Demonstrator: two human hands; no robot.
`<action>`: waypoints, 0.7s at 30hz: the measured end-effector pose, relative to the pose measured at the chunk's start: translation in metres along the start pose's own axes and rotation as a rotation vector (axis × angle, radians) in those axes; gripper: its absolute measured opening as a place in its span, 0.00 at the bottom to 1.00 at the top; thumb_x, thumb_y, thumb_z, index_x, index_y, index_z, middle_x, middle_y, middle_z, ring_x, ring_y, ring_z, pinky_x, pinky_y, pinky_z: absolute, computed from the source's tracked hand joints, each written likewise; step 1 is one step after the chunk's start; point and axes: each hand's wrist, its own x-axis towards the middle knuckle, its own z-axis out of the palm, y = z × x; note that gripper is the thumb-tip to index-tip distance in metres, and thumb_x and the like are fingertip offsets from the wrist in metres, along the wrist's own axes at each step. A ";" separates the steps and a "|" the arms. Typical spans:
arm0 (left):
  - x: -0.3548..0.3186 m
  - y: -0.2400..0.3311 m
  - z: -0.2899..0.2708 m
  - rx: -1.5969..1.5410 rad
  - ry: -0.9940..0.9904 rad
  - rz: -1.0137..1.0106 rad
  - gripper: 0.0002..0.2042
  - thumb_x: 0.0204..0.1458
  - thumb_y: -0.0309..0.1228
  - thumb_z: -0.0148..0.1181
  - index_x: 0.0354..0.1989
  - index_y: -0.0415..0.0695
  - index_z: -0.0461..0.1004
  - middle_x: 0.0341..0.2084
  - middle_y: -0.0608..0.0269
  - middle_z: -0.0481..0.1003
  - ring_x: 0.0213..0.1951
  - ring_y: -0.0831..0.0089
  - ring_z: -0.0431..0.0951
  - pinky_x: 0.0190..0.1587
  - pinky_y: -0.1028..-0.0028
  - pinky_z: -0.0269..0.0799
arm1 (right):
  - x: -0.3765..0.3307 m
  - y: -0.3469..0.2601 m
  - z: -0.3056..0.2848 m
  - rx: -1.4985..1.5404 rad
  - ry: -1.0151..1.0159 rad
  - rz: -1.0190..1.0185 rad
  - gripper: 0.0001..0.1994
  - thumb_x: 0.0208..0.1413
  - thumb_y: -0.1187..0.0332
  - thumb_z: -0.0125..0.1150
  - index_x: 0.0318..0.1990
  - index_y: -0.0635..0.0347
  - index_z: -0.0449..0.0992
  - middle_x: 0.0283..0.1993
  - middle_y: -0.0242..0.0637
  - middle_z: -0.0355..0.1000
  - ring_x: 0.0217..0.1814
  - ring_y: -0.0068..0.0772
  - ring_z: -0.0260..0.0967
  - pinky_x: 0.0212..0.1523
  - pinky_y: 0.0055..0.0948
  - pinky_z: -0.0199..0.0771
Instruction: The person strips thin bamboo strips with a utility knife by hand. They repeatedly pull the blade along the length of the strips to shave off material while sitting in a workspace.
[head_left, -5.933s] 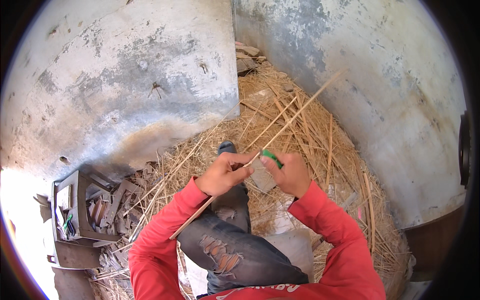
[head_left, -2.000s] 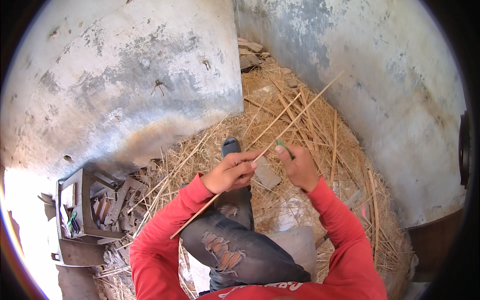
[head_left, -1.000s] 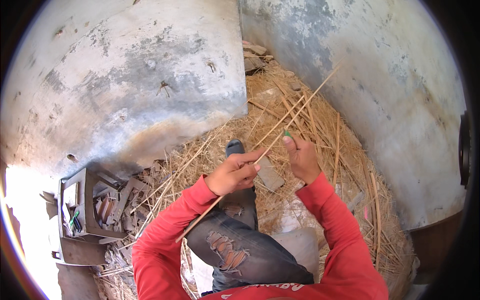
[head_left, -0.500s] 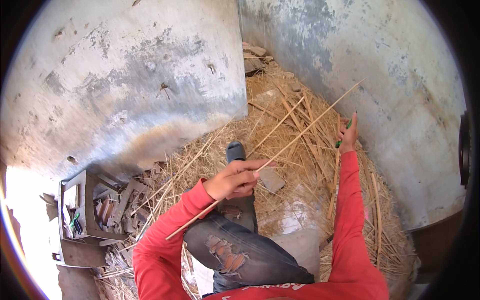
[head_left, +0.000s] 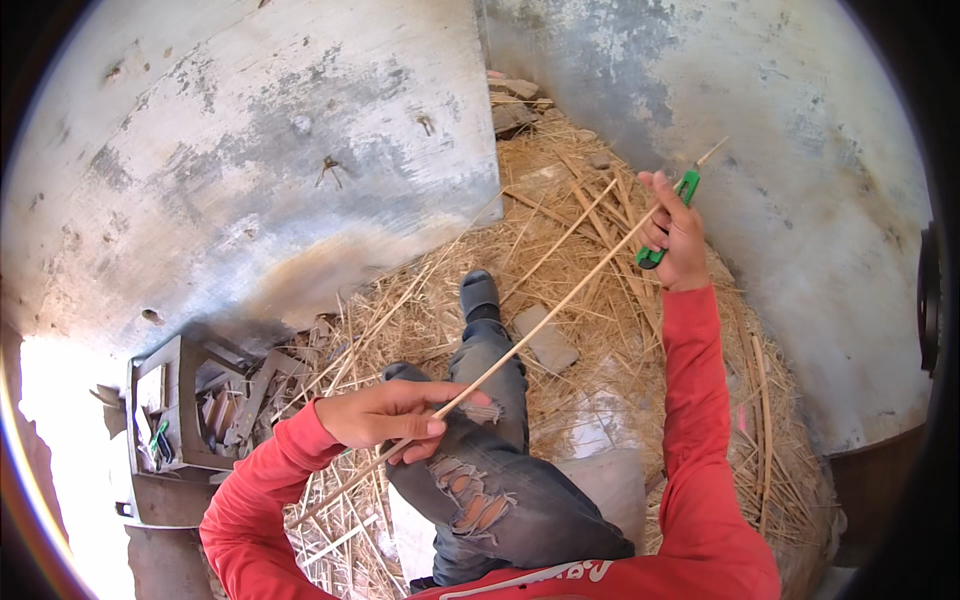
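A long thin bamboo strip (head_left: 545, 318) runs slantwise from the lower left to the upper right, above my bent legs. My left hand (head_left: 385, 415) pinches it near its lower end, thumb on top and fingers beneath. Up at the far right, my right hand (head_left: 676, 240) is closed round a green utility knife (head_left: 685, 190) with a dark end. The knife lies along the strip close to its upper end, and the fingers of that hand are against the strip. Whether the blade touches the strip is too small to tell.
Straw-like shavings and split strips (head_left: 600, 230) cover the floor. A flat stone (head_left: 546, 340) lies near my sandalled foot (head_left: 479, 294). At left, a wooden frame (head_left: 180, 400) holds scraps. Weathered walls (head_left: 300, 150) rise ahead and at right.
My left hand has slid down and left along the strip. My right hand, with the knife, has moved left and up from beside the wall onto the strip's upper part.
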 end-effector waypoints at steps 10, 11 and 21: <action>0.045 0.004 0.026 0.024 0.235 0.177 0.18 0.70 0.29 0.46 0.65 0.38 0.65 0.23 0.70 0.71 0.24 0.81 0.74 0.29 0.80 0.71 | -0.056 0.030 0.082 0.050 -0.069 0.120 0.16 0.65 0.53 0.64 0.33 0.57 0.76 0.16 0.17 0.49 0.13 0.12 0.45 0.14 0.19 0.46; 0.052 0.001 0.032 0.039 0.288 0.224 0.18 0.71 0.30 0.46 0.66 0.40 0.65 0.20 0.74 0.65 0.20 0.84 0.67 0.24 0.80 0.64 | -0.055 0.037 0.083 0.035 -0.030 0.097 0.17 0.66 0.52 0.62 0.34 0.57 0.75 0.15 0.17 0.49 0.13 0.11 0.46 0.14 0.19 0.45; 0.079 -0.008 0.020 0.239 0.468 0.279 0.20 0.69 0.33 0.50 0.68 0.41 0.65 0.17 0.79 0.63 0.19 0.89 0.60 0.22 0.81 0.57 | -0.052 0.038 0.048 -0.311 -0.164 0.171 0.19 0.67 0.50 0.59 0.35 0.58 0.74 0.16 0.17 0.51 0.13 0.11 0.45 0.14 0.19 0.45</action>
